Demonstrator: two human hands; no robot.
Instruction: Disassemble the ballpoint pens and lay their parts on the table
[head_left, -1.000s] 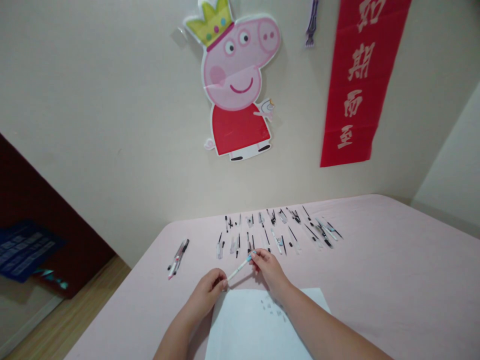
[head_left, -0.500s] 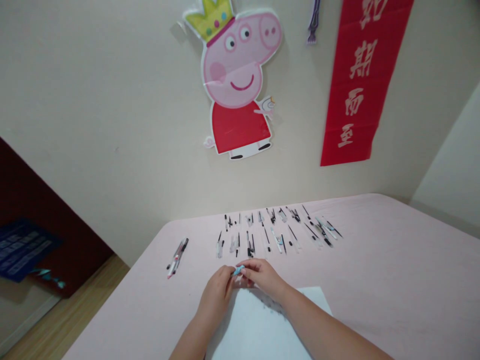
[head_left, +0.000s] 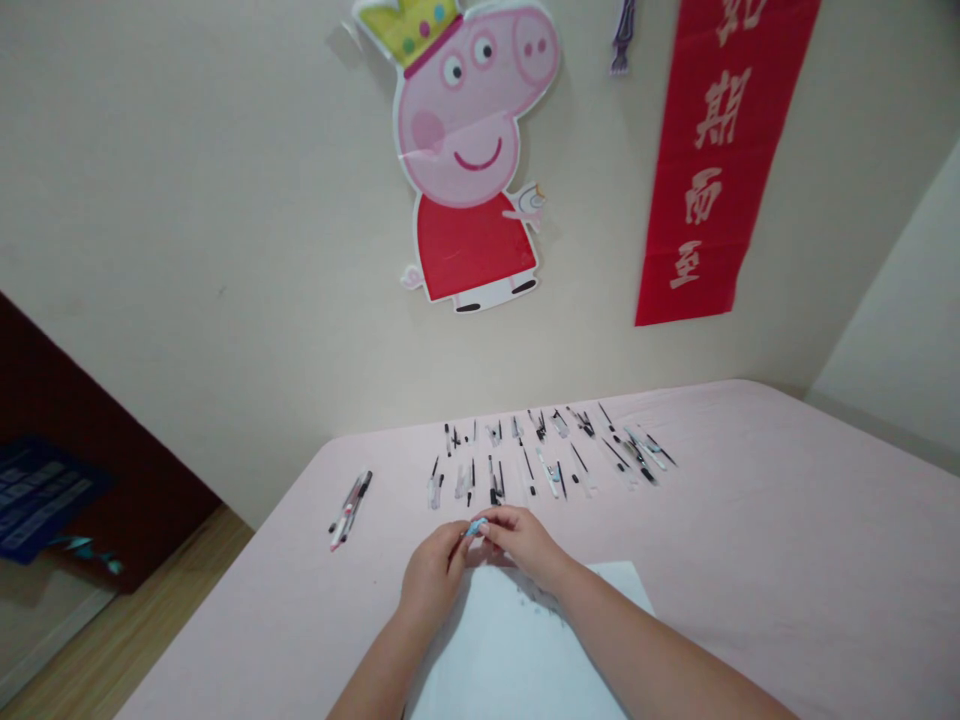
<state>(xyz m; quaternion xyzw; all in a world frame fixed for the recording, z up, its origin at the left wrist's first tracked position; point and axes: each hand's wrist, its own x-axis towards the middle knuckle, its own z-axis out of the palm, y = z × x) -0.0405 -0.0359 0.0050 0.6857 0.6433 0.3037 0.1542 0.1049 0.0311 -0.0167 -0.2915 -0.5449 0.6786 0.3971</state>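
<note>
My left hand (head_left: 433, 572) and my right hand (head_left: 527, 547) meet above the far edge of a white sheet (head_left: 517, 660). Between their fingertips is a small light-blue piece (head_left: 476, 527), pinched from both sides. It is too small and too covered by fingers to tell its exact kind. Just beyond the hands, pen parts lie in two rough rows: clear barrels, thin dark refills (head_left: 529, 463) and black caps. Small dark marks or bits (head_left: 541, 602) show on the sheet beside my right forearm.
Several pens (head_left: 350, 510) lie in a bundle on the left of the pink-covered table (head_left: 757, 520). Behind the table rises a wall with a cartoon pig cutout (head_left: 476, 150) and a red banner (head_left: 724, 160). A dark red panel (head_left: 90, 420) stands at the far left.
The whole view has shifted slightly, so things sit a little higher and further left. Both hands keep their pinch on the light-blue piece, with only slight finger movement.
</note>
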